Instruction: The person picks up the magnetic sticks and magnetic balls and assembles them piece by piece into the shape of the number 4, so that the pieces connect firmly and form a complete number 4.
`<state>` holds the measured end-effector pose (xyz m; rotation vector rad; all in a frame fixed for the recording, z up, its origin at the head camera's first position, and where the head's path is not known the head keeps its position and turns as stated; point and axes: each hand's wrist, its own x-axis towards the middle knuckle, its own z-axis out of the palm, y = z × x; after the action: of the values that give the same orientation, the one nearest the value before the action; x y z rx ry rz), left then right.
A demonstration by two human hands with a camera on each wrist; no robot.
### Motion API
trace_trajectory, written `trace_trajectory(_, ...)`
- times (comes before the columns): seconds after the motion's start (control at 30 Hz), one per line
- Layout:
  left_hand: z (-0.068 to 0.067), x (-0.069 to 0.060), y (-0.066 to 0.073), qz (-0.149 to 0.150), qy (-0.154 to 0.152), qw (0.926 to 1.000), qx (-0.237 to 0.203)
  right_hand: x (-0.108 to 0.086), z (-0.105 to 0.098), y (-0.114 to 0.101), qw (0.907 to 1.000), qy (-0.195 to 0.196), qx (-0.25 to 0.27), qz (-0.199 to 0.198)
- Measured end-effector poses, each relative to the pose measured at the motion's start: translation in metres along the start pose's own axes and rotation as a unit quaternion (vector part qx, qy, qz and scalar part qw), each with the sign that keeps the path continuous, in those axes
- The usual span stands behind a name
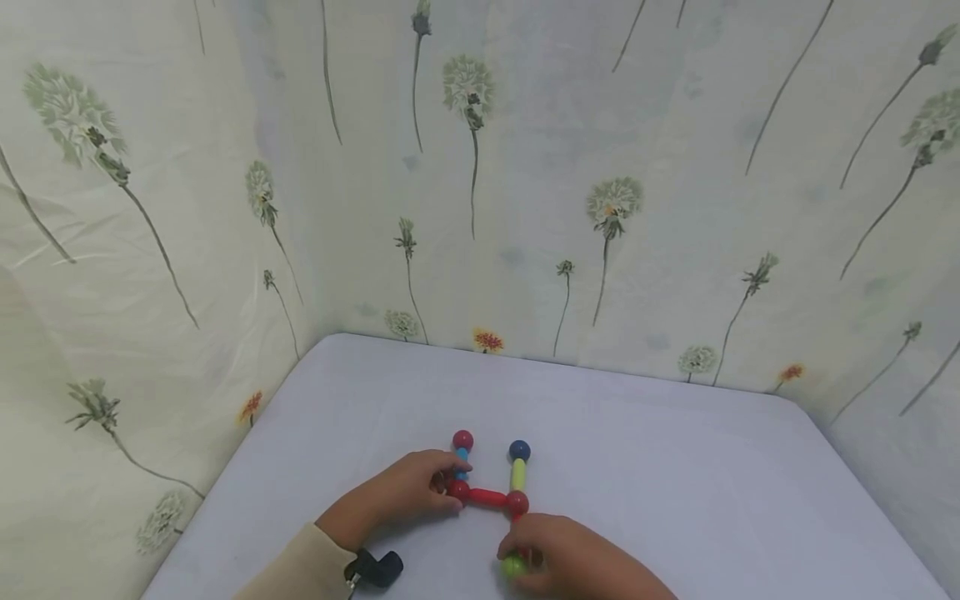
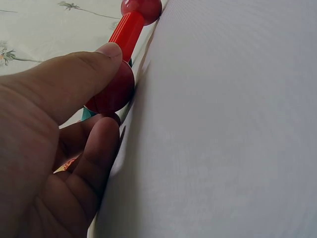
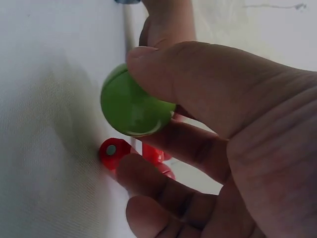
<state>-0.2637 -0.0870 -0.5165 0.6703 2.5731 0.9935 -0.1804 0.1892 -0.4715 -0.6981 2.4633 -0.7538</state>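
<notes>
Ball-and-rod toy pieces lie joined on the white table. My left hand point(image 1: 412, 486) grips a red ball point(image 2: 117, 91) at the left corner. From that ball a blue rod point(image 1: 462, 455) runs back to another red ball point(image 1: 462, 439), and a red rod point(image 1: 488, 497) leads right to a third red ball point(image 1: 517, 502). A yellow rod point(image 1: 518, 475) topped by a dark blue ball point(image 1: 520, 450) extends behind it. Between thumb and fingers, my right hand point(image 1: 577, 554) pinches a green ball point(image 3: 131, 104). Near it shows a red rod's round end point(image 3: 111, 149) with a metal disc.
The white tabletop point(image 1: 712, 475) has rounded far corners. Curtain-like fabric point(image 1: 540, 150) with a dandelion print hangs behind the table and along its left side. A black strap-mounted device point(image 1: 381, 570) sits at the left wrist beside a beige sleeve point(image 1: 303, 567).
</notes>
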Motion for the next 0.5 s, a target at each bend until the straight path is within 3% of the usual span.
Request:
trace_trajectory(0.2,-0.0003,-0.001,0.0017,-0.001,-0.001,1.0,-0.001,-0.0016,0.0015,0.0013,0.9997,-0.012,0.021,0.002)
trace_trajectory(0.5,0.0004,-0.0006,0.0011,-0.003,0.0,1.0,-0.003,-0.0007,0.0044,0.0053,0.9997,-0.02,-0.008,-0.011)
